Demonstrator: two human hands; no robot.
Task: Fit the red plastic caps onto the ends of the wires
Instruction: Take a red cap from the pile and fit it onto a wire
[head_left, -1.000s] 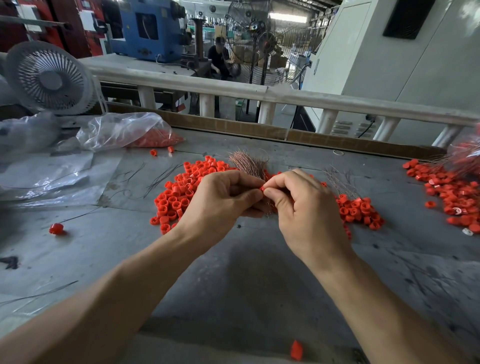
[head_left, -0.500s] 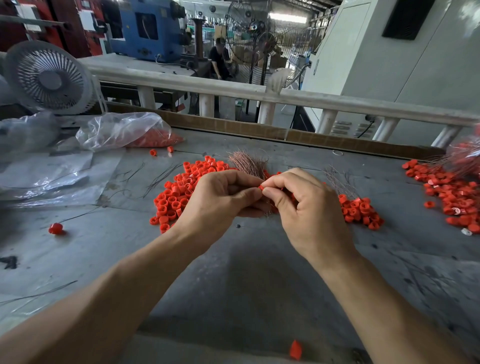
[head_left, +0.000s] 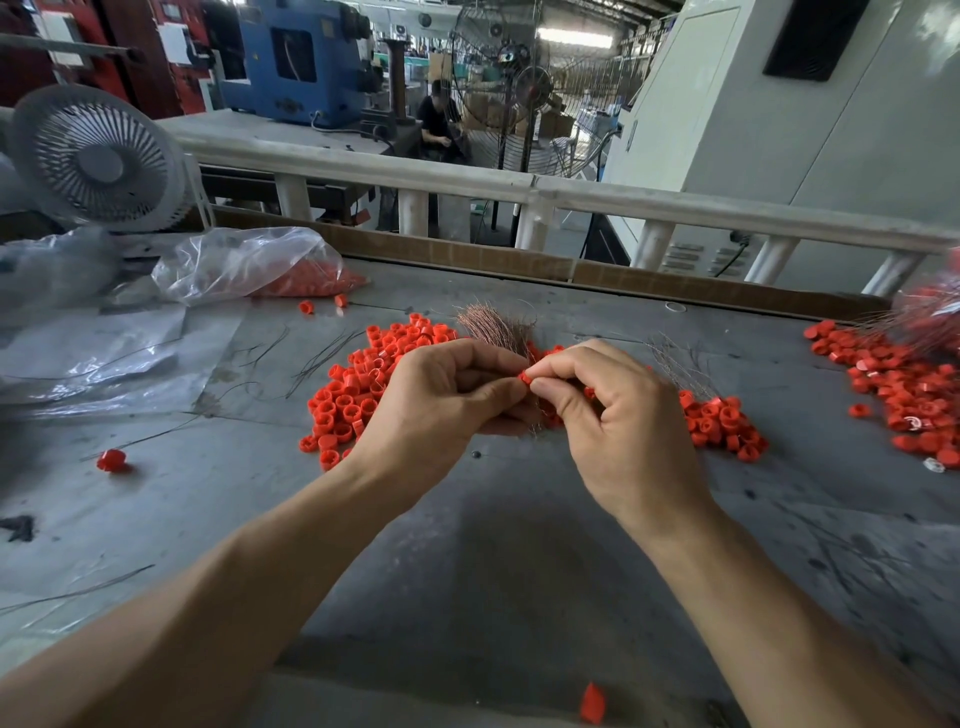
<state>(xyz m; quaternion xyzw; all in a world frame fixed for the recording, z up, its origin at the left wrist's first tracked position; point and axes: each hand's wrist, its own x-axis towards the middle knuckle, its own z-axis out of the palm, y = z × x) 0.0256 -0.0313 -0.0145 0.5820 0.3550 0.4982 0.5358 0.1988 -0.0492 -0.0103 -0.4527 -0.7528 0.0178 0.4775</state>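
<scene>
Head view: plastic bag (head_left: 244, 262) holds red caps (head_left: 311, 278).

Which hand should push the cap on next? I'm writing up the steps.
Right, probably: the right hand already pinches a red cap at its fingertips, while the left hand grips the wire bundle and steadies it.

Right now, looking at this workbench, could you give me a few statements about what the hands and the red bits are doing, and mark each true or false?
1. The right hand pinches a red cap. True.
2. The left hand lies flat and open on the table. False: its fingers curl round a bundle of wires.
3. Loose red caps lie heaped behind the hands. True.
4. The plastic bag sits at the right. False: it is far left.
</scene>
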